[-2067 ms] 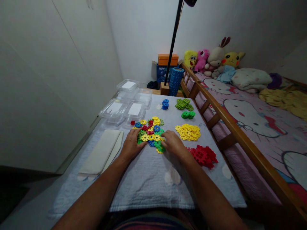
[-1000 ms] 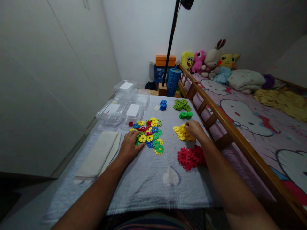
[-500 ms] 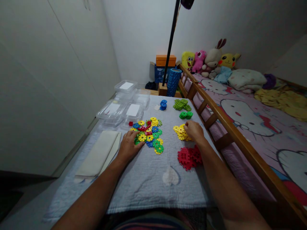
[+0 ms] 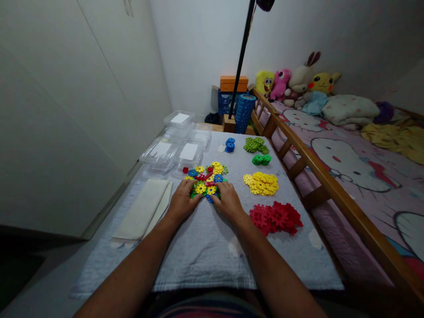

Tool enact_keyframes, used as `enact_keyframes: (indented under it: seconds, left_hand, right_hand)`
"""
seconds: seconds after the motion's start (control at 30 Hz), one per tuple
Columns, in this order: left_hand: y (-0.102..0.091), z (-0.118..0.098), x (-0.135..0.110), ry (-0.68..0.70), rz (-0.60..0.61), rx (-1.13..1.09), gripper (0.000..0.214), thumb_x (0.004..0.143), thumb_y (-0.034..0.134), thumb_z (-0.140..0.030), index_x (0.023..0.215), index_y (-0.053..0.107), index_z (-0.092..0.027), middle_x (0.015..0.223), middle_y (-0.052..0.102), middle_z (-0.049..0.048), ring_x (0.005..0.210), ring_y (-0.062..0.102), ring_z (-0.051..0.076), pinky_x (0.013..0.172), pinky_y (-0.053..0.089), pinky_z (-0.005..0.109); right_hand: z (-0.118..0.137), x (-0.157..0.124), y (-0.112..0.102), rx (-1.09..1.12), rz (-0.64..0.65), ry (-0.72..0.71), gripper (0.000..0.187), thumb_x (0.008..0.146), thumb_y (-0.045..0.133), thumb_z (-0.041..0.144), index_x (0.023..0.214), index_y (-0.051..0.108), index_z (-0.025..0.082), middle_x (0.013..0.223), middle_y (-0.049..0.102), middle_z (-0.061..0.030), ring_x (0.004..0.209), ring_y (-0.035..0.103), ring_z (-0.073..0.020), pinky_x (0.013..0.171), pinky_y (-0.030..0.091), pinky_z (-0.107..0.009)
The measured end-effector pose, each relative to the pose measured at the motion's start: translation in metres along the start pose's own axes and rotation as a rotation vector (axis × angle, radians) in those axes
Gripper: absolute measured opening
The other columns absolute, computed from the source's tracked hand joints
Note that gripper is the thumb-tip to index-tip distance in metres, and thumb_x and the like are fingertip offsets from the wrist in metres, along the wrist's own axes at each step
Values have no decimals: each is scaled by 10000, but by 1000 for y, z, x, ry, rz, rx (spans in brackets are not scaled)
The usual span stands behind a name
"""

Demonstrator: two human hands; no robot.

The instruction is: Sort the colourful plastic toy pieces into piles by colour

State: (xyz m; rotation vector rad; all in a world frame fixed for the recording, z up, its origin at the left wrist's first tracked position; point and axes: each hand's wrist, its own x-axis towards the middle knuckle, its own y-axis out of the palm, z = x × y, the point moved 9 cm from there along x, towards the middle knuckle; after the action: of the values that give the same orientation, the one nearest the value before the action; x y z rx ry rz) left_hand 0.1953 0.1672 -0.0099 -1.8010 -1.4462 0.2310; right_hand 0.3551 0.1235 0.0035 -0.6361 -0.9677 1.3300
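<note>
A mixed pile of plastic flower-shaped building discs [image 4: 200, 188] in yellow, blue, green and red lies mid-table. My left hand [image 4: 183, 197] rests at the pile's left side, fingers apart and touching its edge. Against the right side is my right hand [image 4: 228, 199], its fingers spread and hiding some of the discs. To the right are sorted heaps: yellow discs [image 4: 261, 183], red square lattice pieces [image 4: 276, 217], green discs [image 4: 261, 159], light green pieces [image 4: 255, 145] and blue discs [image 4: 229, 145].
Clear lidded plastic boxes [image 4: 159, 152] stand at the table's back left. A folded cream cloth [image 4: 142, 210] lies at the left. A wooden bed rail [image 4: 318, 187] runs along the right edge. Behind the table rises a black pole [image 4: 243, 55] on a wooden base.
My right hand has moved left from the yellow heap to the mixed pile's right side. My left hand stays at the pile. The view has shifted slightly.
</note>
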Motion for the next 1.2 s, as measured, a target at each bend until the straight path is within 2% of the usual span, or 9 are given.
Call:
enact_keyframes:
  seconds: [0.1,0.33,0.43,0.53,0.77,0.9,1.03,1.13,1.2]
  left_hand:
    - [-1,1,0,1,-6,-4,397,827,656,-259,1216,619,-195,1196,614,99,1071,627,246,927,556,411]
    - [0,-3,1,6,8,26,350,861,600,-265,1200,626,-181,1196,621,106,1144,610,262,1008,520,432]
    - [0,-4,0,9,19,36,365,857,604,-272,1207,624,-173,1206,618,113,1162,602,268,1029,509,440]
    - [2,-7,0,34,31,31,391,839,630,-286,1215,623,-182,1210,620,108,1177,593,272,1059,492,449]
    - [5,-8,0,62,68,28,461,800,689,-303,1238,621,-178,1245,612,122,1204,581,288,1082,474,460]
    - [5,-7,-1,70,66,115,577,767,753,-392,1287,604,-189,1306,584,137,1233,551,328,1088,454,504]
    - [7,-3,-4,64,45,218,793,696,814,-498,1372,543,-184,1413,508,177,1322,471,390,1128,386,569]
    - [15,-3,-8,51,101,246,967,647,827,-587,1439,473,-160,1490,420,214,1384,408,423,1150,353,579]
    - [21,-5,-11,39,137,263,1058,615,829,-635,1474,433,-163,1533,363,227,1416,367,444,1155,340,588]
  right_hand:
    - [-3,1,5,34,-37,16,308,897,655,248,1189,676,149,1145,673,-138,1098,556,-277,999,431,-408]
    - [-9,3,9,83,-42,47,115,880,601,141,945,688,177,1033,676,-95,1043,566,-241,972,421,-364]
    - [-9,4,8,90,-39,78,74,877,612,192,930,662,183,1010,669,-94,1028,565,-243,960,417,-365]
    - [-9,6,7,88,-46,120,97,876,627,267,940,631,194,1009,667,-92,998,560,-251,930,422,-374]
    - [-19,6,5,237,-101,218,233,792,576,126,1007,585,214,877,641,-20,863,581,-199,819,439,-299]
    - [-26,4,3,335,-110,250,210,790,522,110,963,596,203,821,630,-6,810,586,-174,747,438,-261]
    - [-29,4,-22,338,-122,230,111,790,520,132,833,601,195,806,636,-8,777,580,-156,715,427,-244]
    - [-37,6,-60,269,-102,199,87,806,538,176,785,621,191,785,647,-9,744,574,-148,701,414,-243]
    - [-54,7,-91,206,-106,220,109,826,544,212,796,647,189,775,661,-9,729,574,-145,687,407,-242]
